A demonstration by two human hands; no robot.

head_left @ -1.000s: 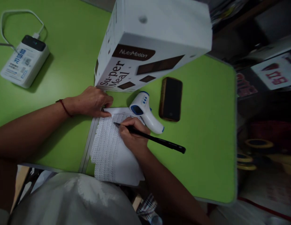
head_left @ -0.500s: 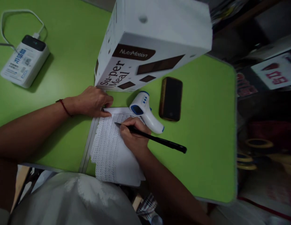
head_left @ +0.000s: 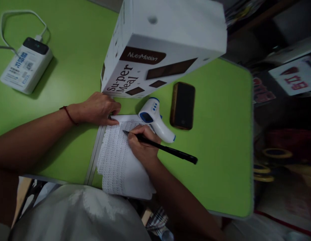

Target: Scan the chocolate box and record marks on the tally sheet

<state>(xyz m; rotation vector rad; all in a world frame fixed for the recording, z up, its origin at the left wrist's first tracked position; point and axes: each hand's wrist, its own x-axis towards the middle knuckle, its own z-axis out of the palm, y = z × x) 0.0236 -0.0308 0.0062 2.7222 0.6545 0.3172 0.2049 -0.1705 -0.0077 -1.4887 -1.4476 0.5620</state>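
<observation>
Toward twelve o'clock on the sheet [head_left: 136,174], the right hand [head_left: 142,149] pinches the pen [head_left: 178,153], its tail just drawn in slightly, apparently mid-writing, while the left hand's [head_left: 99,107] fingers curl at eleven.

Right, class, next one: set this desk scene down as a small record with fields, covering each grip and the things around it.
Right grip: holds a black pen, tip at the written columns
Left grip: thumb at the upper-left corner of the paper
Thermometer-shaped device: white and blue, just beyond the right grip
Phone: dark screen, right of the device
Box: white, marked NutriMotion, beyond the paper
Table: green
</observation>
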